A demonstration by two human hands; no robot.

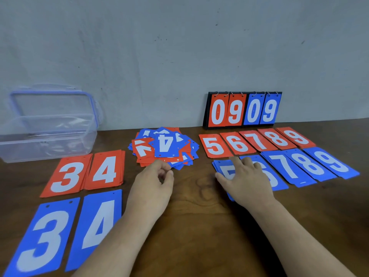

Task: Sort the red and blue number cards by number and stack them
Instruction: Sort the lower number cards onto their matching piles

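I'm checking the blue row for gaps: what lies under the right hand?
The right hand lies open on the blue 5 stack and covers part of the blue 6 beside it. Much of both digits is hidden.

You are working on a wooden table [191,196] whose grain is showing under a soft sheen. The number cards [165,145] are looking smooth and glossy. At far left, a clear plastic box [48,136] is glinting; the wall [179,47] is looking matt.
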